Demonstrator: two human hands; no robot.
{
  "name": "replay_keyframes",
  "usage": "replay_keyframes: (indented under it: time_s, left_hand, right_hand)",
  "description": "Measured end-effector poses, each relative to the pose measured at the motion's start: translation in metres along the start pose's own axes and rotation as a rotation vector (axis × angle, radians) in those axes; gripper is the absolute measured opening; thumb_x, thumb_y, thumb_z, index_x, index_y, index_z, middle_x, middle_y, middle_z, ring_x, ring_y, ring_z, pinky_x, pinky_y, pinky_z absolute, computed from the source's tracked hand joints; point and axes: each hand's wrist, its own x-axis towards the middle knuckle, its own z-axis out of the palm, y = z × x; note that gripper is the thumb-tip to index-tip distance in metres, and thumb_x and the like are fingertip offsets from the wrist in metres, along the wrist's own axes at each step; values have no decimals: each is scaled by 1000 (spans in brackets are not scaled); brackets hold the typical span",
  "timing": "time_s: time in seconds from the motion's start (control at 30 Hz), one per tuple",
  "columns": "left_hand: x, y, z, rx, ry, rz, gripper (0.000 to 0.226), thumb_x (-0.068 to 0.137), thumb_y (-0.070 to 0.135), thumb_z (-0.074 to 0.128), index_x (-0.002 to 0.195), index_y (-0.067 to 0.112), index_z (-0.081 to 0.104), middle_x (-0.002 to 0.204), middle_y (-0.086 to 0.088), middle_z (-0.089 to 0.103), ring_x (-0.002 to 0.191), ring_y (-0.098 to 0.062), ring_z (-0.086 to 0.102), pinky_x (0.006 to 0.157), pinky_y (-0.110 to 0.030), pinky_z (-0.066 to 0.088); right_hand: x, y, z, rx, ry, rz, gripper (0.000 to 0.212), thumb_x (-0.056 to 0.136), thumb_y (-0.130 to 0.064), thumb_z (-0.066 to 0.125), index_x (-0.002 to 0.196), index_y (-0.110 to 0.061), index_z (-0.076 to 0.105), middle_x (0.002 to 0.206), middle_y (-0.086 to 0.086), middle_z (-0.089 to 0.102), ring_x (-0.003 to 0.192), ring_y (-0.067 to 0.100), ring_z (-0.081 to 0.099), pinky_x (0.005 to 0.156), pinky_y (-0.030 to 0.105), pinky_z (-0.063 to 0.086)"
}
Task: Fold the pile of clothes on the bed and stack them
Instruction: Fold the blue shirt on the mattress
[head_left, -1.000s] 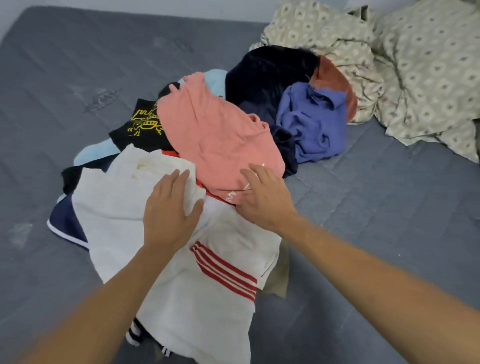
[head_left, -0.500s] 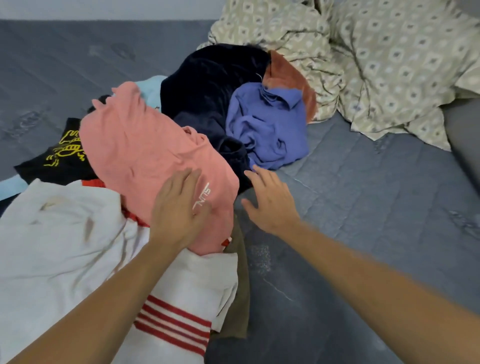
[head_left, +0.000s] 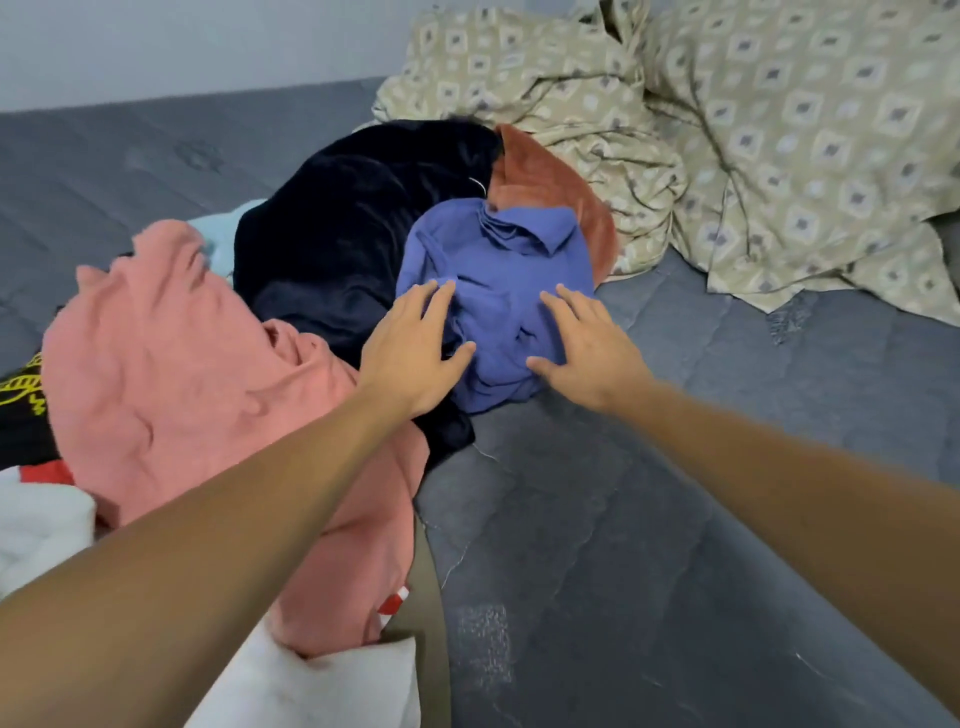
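Observation:
A pile of loose clothes lies on the grey bed (head_left: 649, 519). A crumpled blue-purple garment (head_left: 498, 270) sits at the pile's right edge. My left hand (head_left: 415, 348) rests on its left side with fingers straight. My right hand (head_left: 587, 343) touches its right side, fingers spread. Left of it lie a dark navy garment (head_left: 353, 228) and a large salmon-pink shirt (head_left: 171, 358). A rust-orange piece (head_left: 545, 182) pokes out behind the blue one. A white garment (head_left: 322, 686) with red stripes lies under my left forearm.
A beige patterned duvet (head_left: 779, 130) is bunched at the back right. A black shirt with yellow print (head_left: 21, 400) shows at the left edge, and a pale blue piece (head_left: 218, 234) behind the pink shirt. Bare grey mattress stretches to the right and front.
Both hands left the white and pink garments and moved up and right onto the blue-purple garment. The view shifted right, pushing the white garment toward the lower left.

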Motion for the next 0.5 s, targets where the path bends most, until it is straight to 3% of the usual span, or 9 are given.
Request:
replay_keyframes:
  time_s: [0.13,0.2,0.23,0.3,0.37,0.5]
  left_hand:
    - [25,-3,19,58,-69,-112,89,95,60,58,161,10,26,165,-6,32,153,-26,30,113,-46,41]
    - [24,-5,27,83,-86,-137,71,95,55,60,147,10,44,149,-7,48,139,-29,46,98,-47,49]
    - [23,-7,29,93,-64,-127,56,96,50,60,135,11,53,136,-7,55,128,-31,53,90,-48,51]
    - [18,-10,31,99,10,-90,31,101,38,55,111,10,62,114,-8,61,109,-34,60,78,-48,54]
    - [14,-11,31,93,55,-67,25,104,28,51,98,8,64,103,-8,62,98,-35,60,71,-47,51]
    - [2,-8,26,-4,117,-58,25,105,22,48,82,12,52,87,-3,56,80,-30,55,64,-40,38]
  right_hand:
    - [20,16,10,87,-168,-21,109,90,-69,64,167,-18,5,175,3,-2,161,24,0,130,42,10]
    - [22,15,21,108,-176,-11,107,88,-68,68,166,-15,16,174,4,3,160,25,5,128,44,16]
    - [23,14,25,124,-133,-8,96,89,-62,71,160,-12,30,173,7,12,158,28,13,125,45,23]
    - [25,13,30,177,-8,-23,55,94,-42,74,131,-6,55,162,12,34,150,34,32,116,47,35]
    - [24,13,31,238,71,-39,27,99,-26,70,108,-3,58,148,14,48,142,36,43,108,47,40]
    - [9,10,28,313,183,-43,23,103,-13,60,118,4,61,133,18,61,126,37,56,102,48,44]
